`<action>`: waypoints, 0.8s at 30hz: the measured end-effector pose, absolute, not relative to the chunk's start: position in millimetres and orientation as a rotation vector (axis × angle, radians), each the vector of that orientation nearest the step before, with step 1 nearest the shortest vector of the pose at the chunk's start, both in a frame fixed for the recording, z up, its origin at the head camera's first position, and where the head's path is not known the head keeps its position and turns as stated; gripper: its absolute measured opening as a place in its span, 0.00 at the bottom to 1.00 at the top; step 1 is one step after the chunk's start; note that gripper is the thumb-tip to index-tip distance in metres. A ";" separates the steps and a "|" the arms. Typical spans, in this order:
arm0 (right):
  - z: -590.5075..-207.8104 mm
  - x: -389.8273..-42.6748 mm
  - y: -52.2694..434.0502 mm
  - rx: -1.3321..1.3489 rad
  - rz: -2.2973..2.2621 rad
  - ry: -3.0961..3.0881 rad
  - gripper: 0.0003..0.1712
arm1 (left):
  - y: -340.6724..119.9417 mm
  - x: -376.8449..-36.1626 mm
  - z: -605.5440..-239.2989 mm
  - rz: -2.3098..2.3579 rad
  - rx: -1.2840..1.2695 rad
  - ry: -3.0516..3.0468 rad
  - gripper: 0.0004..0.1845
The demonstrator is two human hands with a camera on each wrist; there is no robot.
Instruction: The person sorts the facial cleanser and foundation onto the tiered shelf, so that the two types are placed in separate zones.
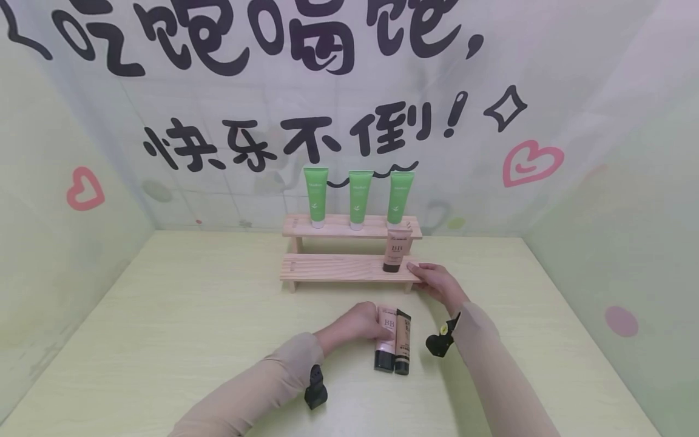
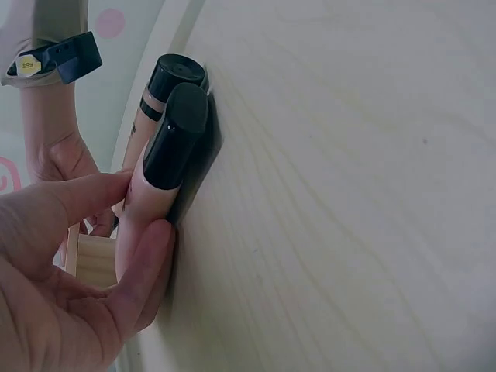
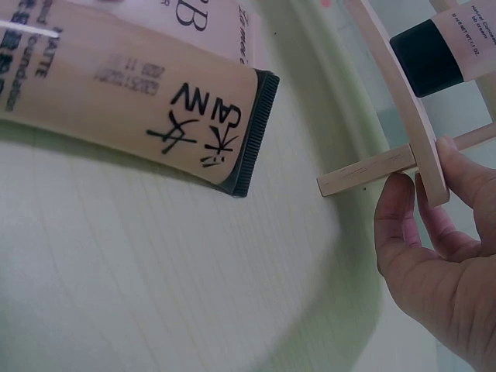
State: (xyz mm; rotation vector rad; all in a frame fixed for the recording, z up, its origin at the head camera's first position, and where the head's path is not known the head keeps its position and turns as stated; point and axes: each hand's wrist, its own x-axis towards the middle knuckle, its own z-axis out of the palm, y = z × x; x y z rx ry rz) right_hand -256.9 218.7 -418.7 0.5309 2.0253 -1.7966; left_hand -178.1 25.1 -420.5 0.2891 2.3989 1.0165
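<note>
My left hand grips a pink BB cream tube with a black cap, thumb on one side and fingers on the other in the left wrist view. Right beside it lies a tan foundation tube, also black-capped, with its crimped end facing the rack in the right wrist view. My right hand pinches the right end of the lower step of a two-step wooden rack, thumb on top and fingers beneath. Close to that thumb, another pink BB cream tube stands on its cap on the lower step.
Along the upper step stand three green tubes on white caps. The rack sits at the back of the pale wooden table, near a printed back wall. Side walls border the table left and right.
</note>
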 end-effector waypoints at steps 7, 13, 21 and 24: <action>-418.8 -255.1 218.9 0.517 -1.797 2.029 0.39 | 27.4 -177.4 -422.1 0.981 0.294 2.396 0.12; -420.1 -255.0 218.8 0.504 -1.805 2.027 0.40 | 25.8 -178.2 -423.0 0.989 0.295 2.375 0.11; -421.6 -255.9 219.2 0.515 -1.830 2.006 0.39 | 19.0 -179.0 -427.7 1.097 0.268 2.305 0.10; -421.5 -256.1 219.2 0.510 -1.833 2.004 0.38 | 16.4 -179.1 -428.9 1.151 0.266 2.276 0.10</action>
